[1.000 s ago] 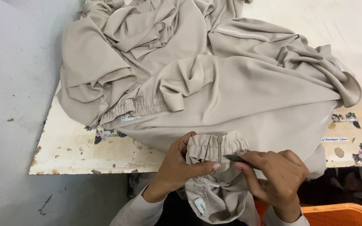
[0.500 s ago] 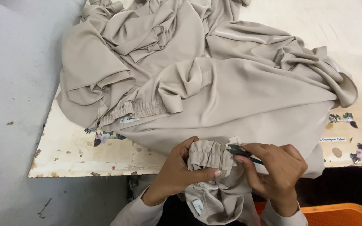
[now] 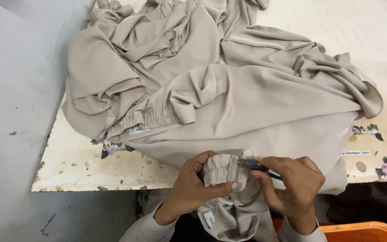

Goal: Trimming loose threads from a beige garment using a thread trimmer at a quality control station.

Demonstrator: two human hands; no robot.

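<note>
Beige garment (image 3: 229, 103) spread on worn table (image 3: 68, 166); gathered cuff (image 3: 222, 169) held at near edge.
Cuff is pinched by left hand (image 3: 193, 188); dark small tool (image 3: 260, 168) is gripped by right hand (image 3: 292, 183). Fabric could be nicked if bunched folds slip.

A small white rectangular sewn-in label (image 3: 138, 131) sits just below the gathered elastic band (image 3: 146, 121) of the beige garment (image 3: 256, 112) spread on the table (image 3: 68, 166). A second white label (image 3: 208, 218), narrow with rounded ends, hangs from the bunched fabric near the lower edge of the view. On the table's right side lies a thin white strip sticker (image 3: 356, 153) with dark print, between small floral stickers (image 3: 367, 130) in purple, pink and green. More floral stickers (image 3: 113, 148) peek out beneath the garment at the left.
</note>
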